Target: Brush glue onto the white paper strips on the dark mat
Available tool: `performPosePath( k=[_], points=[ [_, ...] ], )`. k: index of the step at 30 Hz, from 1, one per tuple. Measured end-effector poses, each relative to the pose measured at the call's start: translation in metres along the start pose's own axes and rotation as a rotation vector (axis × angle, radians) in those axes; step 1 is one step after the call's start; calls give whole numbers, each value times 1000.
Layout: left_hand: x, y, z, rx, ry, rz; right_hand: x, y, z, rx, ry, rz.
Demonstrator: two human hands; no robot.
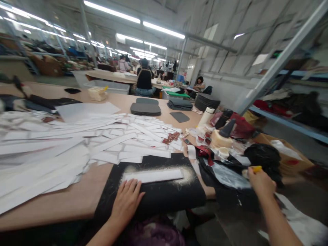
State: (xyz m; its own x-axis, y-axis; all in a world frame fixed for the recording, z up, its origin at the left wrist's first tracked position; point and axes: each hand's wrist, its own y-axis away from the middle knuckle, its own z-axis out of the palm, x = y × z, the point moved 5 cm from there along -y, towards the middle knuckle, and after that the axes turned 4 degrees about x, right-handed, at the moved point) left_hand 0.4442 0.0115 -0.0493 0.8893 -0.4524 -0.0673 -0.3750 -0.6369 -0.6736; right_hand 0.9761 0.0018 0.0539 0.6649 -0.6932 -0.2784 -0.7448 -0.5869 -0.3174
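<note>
My left hand (128, 198) lies flat with its fingers spread, fingertips at the left end of a white strip (159, 175). That strip rests on a black mat (169, 196) marked with pale residue around it. Off to the right, my right hand (261, 182) is closed around a yellow-handled tool (257, 168), whose far end is blurred. It is over the edge of a black sheet smeared with white (229, 175). A large spread of white strips (102, 140) covers the table beyond and left of the mat.
Dark grey stacked pieces (145, 108) sit at the table's far side. A white bottle (205, 117), a cream container with a dark cone (221, 138), scraps and a cardboard box (294, 160) crowd the right. People work at tables farther back.
</note>
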Motion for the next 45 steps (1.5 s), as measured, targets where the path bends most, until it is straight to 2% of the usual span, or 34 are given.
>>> performPosePath(
  k=[1,3,6,8,10,11,13,15,17,19,21,23,26,28,30,32,34,37,39,41,42,43,45],
  points=[
    [2,0,-1,-15,8,-35,-22,9,4,-3,-46,-45],
    [5,-1,0,-44,34,-86,-87,48,18,-62,-303,-212],
    [10,-1,4,-106,67,-118,-204,148,41,-334,-748,-528],
    [11,-1,7,-151,87,-125,-268,216,52,-484,-921,-623],
    [12,0,9,-174,104,-113,-313,263,60,-564,-998,-695],
    [12,0,10,-175,107,-104,-325,276,63,-580,-992,-729],
    [12,0,10,-172,102,-95,-330,278,69,-583,-916,-797],
    [11,-1,9,-180,99,-95,-309,250,73,-543,-795,-826],
    [11,-1,8,-186,106,-95,-268,205,73,-460,-652,-770],
    [12,-2,8,-175,114,-89,-222,162,66,-326,-473,-644],
    [12,-1,7,-150,114,-90,-186,141,54,-223,-415,-572],
    [11,-1,7,-123,111,-92,-168,141,46,-219,-463,-598],
    [10,-2,6,-95,105,-86,-161,151,49,-340,-489,-692],
    [10,-4,5,-103,99,-110,-161,146,49,-274,-367,-698],
    [14,-8,5,-120,100,-162,-170,137,42,-128,-277,-684],
    [23,-11,8,-135,122,-182,-197,141,36,-121,-361,-725],
    [37,-14,14,-165,157,-154,-241,164,35,-292,-564,-829],
    [52,-17,27,-264,191,-132,-310,226,32,-594,-802,-1058],
    [55,-18,33,-335,196,-140,-345,266,33,-766,-837,-1208],
    [55,-18,35,-375,205,-133,-370,296,37,-899,-747,-1368],
    [55,-19,34,-383,209,-126,-379,305,39,-912,-670,-1441],
    [54,-19,33,-387,215,-119,-387,310,40,-872,-594,-1506],
    [54,-18,32,-392,224,-108,-399,311,39,-692,-508,-1578]
  ],
)
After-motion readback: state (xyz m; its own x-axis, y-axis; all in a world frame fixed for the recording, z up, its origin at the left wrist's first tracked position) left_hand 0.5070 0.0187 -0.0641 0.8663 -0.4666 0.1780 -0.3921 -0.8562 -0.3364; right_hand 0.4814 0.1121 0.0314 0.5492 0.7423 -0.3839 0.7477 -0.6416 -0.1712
